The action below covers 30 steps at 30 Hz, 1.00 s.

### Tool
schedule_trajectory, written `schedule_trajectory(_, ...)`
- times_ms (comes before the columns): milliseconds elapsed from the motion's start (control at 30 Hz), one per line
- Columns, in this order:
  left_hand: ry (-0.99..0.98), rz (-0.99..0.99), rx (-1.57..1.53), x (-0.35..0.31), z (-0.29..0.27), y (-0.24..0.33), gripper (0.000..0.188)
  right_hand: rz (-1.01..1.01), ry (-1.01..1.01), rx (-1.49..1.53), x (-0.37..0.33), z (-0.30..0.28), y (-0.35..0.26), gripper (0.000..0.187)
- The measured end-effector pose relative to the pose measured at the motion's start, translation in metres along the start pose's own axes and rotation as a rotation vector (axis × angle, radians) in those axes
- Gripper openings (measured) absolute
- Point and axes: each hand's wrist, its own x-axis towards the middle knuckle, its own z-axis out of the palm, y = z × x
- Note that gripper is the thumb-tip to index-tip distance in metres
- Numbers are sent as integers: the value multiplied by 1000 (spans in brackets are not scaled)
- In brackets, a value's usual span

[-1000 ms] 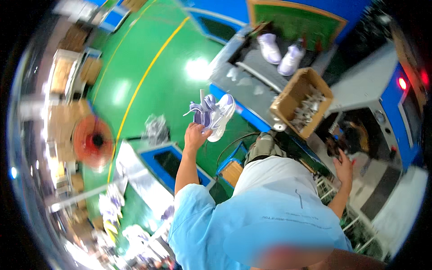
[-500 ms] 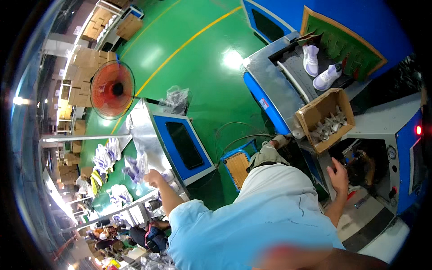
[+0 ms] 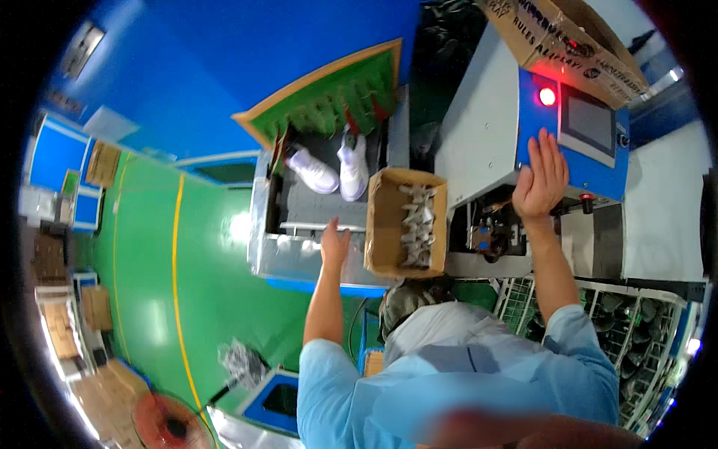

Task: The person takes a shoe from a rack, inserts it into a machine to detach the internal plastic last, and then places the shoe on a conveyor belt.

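My left hand [image 3: 334, 243] reaches over the metal front edge of a conveyor [image 3: 299, 258]. Its fingers are apart with nothing in them, close to a white bar [image 3: 310, 226]. Beyond it, a pair of white and lilac sneakers stands on the dark conveyor bed: a left-hand sneaker [image 3: 314, 172] and a right-hand sneaker [image 3: 353, 168]. My right hand [image 3: 542, 179] lies with fingers stretched out on or just over the blue front panel [image 3: 572, 176] of a machine, beside its screen [image 3: 587, 123] and below a lit red lamp [image 3: 547, 96].
Between my hands sits an open cardboard box [image 3: 383, 224] with several small grey-white pieces. A green fringed curtain [image 3: 321, 112] hangs behind the sneakers. A wire rack [image 3: 591, 299] with dark objects stands at right. A fan [image 3: 176, 426] is at lower left; another carton [image 3: 568, 60] tops the machine.
My view has turned right, from the shoe table to the conveyor and machine. My left hand has left the lilac shoes; my right hand has moved up to the machine's blue panel.
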Motion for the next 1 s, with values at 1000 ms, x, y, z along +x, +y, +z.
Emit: schedule_trajectory(1000,-554,-274,-1382,-118,-59,190,89,426,-262,1137,-86,-58,-85,99)
